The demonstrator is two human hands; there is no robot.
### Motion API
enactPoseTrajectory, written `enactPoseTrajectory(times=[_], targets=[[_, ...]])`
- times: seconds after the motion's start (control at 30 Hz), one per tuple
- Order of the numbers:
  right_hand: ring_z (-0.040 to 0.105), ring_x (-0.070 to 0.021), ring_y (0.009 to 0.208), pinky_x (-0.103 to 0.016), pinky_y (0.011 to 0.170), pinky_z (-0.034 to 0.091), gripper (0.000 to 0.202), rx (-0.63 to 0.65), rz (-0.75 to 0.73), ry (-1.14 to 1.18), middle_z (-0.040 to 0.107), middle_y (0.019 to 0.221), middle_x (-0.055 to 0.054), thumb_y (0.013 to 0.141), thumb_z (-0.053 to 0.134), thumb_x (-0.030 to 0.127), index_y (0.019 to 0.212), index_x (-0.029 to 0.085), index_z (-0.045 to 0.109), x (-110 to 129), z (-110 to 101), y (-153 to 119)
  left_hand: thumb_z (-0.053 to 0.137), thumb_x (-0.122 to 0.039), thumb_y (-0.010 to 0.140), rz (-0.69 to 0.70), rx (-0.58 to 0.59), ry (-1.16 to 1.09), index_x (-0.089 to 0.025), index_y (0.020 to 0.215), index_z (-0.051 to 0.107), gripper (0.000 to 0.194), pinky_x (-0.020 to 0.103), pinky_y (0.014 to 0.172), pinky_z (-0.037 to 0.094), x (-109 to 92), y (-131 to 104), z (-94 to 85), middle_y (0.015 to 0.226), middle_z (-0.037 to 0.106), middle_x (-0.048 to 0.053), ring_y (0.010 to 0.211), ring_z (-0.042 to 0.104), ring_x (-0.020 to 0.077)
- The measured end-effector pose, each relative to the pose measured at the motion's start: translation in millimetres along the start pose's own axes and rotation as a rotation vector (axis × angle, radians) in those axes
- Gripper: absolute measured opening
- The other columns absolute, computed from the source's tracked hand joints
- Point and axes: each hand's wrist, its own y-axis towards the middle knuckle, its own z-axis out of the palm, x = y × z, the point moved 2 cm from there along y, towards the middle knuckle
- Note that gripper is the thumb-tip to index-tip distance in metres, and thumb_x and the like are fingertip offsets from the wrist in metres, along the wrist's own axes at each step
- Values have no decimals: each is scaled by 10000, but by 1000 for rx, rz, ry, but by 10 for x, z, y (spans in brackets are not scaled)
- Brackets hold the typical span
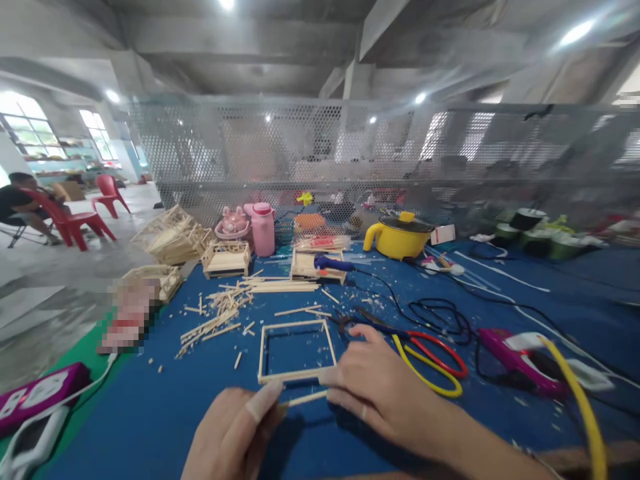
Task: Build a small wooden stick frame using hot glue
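Note:
A short wooden stick (307, 399) runs between my two hands, just in front of a rectangular frame of wooden sticks (261, 353) lying on the blue table. My left hand (235, 430) pinches the stick's left end, with a pale wrap round one finger. At the other end, my right hand (385, 380) has its thumb and fingers closed on the stick, fingertips close to the frame's near right corner. Pale coverings also show on these fingertips. Pliers (345, 323) and scissors with red handles (450, 357) lie right beyond my right hand.
Loose wooden sticks (220, 317) are scattered behind the frame. A blue glue gun (333, 265) rests on a small wooden piece, its cord trailing right. A yellow pot (400, 238), pink bottle (263, 230) and purple power strip (520, 360) stand around. A perforated metal screen (300, 140) closes the back.

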Motion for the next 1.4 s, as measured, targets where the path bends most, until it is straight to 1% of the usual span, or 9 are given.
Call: enactPoseTrajectory(times=[0.13,0.27,0.33,0.43,0.53,0.6,0.93,1.17,1.4], targets=[[600,-116,697,-390,997,270,118,-194,46,41,675,749,12,870,563,182,953,207,643,237,99,-355,526,-141,887,51,-9,-77,-186,1200,499,318,209,598,462,-122,77,50,679,630,-8,596,553,107],[602,-108,673,-367,971,288,61,-278,105,21,663,710,38,846,595,177,863,216,639,193,144,-394,526,-138,886,85,-2,-143,-187,1240,488,360,226,609,480,-206,116,146,689,641,-1,603,560,116],[602,-108,662,-360,948,304,93,-299,136,2,665,708,43,863,565,170,832,222,636,122,155,-361,532,-175,887,65,35,-149,-216,1259,477,378,294,773,513,-171,92,165,806,683,21,720,618,135],[612,-119,680,-352,911,326,101,-333,203,-11,681,739,42,874,556,188,817,228,630,-40,193,-304,501,-244,900,-227,8,-106,-251,1304,436,409,479,1055,359,32,-25,128,1095,668,65,1033,616,198],[609,-123,682,-345,870,347,90,-306,226,-9,683,754,40,876,564,212,819,230,631,-189,271,-244,439,-232,908,-591,-94,-73,-239,1314,420,407,446,969,455,276,-205,54,1109,665,71,1053,619,210],[609,-125,692,-354,877,341,85,-272,209,-10,682,761,38,876,563,216,837,233,637,-243,320,-207,450,-233,894,-656,-85,-76,-228,1273,464,379,377,855,522,356,-278,35,1076,677,66,1008,639,206],[605,-117,682,-364,904,303,117,-183,205,-13,679,748,36,886,551,240,825,243,650,-290,335,-132,571,-270,853,-541,10,-49,-246,1111,603,261,328,808,496,228,-183,106,1000,631,46,940,590,191],[588,-121,669,-373,894,300,147,-147,218,-12,656,704,33,883,546,245,795,246,664,-286,334,-109,549,-225,877,-306,183,102,-241,1127,618,260,416,841,414,145,98,141,1096,578,83,975,499,238],[570,-127,661,-402,893,300,108,-139,203,-18,654,684,23,853,587,211,815,231,686,-311,398,-146,542,-315,889,-245,285,186,-309,953,688,160,337,659,303,26,310,302,820,605,23,741,448,194]])
